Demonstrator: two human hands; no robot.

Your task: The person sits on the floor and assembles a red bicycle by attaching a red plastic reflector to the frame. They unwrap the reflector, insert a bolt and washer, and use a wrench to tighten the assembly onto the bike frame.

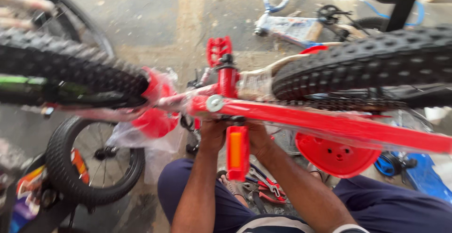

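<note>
Together, left hand and right hand — fingers under red bike frame, beside pedal

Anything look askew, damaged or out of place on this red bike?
The red bike lies upside down, plastic wrap still hanging near its frame. Both hands, left hand and right hand, are at the crank. No damage visible.

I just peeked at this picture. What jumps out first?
A bright red bicycle frame lies upside down across the middle, with a red pedal hanging right in front. Both hands, left hand and right hand, reach up beneath the frame beside that pedal. A knobbly black tyre fills the upper right.
</note>
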